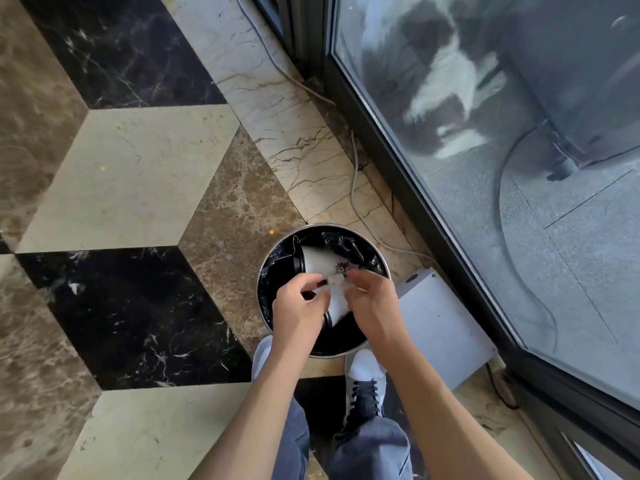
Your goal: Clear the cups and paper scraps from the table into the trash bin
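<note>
A round metal trash bin [383,261] with a black liner stands on the floor just in front of my feet. A white paper cup [320,261] with a dark lid and a small logo lies on its side inside it. A second white cup [336,304] lies lower in the bin, between my hands. My left hand [299,311] and my right hand [375,303] hover over the bin's mouth, fingertips together. Both pinch a small white crumpled paper scrap [335,280].
A white flat box [445,327] lies on the floor right of the bin. A grey cable [353,188] runs along the dark frame of a glass door [519,168] at the right. Patterned marble floor [131,174] spreads to the left. My shoes [365,379] touch the bin.
</note>
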Demonstrator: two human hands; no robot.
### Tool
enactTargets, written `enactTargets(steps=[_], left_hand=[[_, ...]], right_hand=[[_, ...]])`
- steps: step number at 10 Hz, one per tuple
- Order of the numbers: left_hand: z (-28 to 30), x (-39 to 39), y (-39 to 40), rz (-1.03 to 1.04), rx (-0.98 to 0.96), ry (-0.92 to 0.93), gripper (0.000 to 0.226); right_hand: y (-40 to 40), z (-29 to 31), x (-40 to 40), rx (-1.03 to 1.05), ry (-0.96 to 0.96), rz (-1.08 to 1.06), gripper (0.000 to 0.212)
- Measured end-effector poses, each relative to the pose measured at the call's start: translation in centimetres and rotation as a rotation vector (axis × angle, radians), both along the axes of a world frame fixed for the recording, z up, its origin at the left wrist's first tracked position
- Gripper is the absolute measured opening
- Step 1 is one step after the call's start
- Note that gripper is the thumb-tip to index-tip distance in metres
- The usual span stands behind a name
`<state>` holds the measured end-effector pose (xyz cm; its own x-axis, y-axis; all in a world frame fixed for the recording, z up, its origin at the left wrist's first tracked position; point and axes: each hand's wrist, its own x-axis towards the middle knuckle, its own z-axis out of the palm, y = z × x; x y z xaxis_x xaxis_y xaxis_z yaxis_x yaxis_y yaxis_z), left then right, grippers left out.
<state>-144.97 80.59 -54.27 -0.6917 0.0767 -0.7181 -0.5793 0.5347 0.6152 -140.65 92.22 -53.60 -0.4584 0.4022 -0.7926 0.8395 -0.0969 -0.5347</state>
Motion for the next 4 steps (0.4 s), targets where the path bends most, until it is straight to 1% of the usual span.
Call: enactTargets(steps=[1, 2, 3, 4], left_hand=[[2.2, -0.8, -0.6, 0.016, 0.017, 0.050, 0.019], [6.4, -2.0, -0.5, 0.072, 0.079, 0.078, 0.019], [12.1, -4.3, 0.0, 0.078, 0.128, 0.163, 0.017], [19.5, -5.8, 0.3, 0.065, 0.179, 0.272, 0.019]], right_hand=[[0.5, 2.8, -0.7, 0.052, 0.049, -0.046, 0.040], [1.3, 7.2, -1.9, 0.101, 0.147, -0.067, 0.036], [2.4, 13.4, -4.2, 0.132, 0.262, -0.079, 0.036], [2.9, 20.9, -5.8, 0.165, 0.381, -0.083, 0.036]])
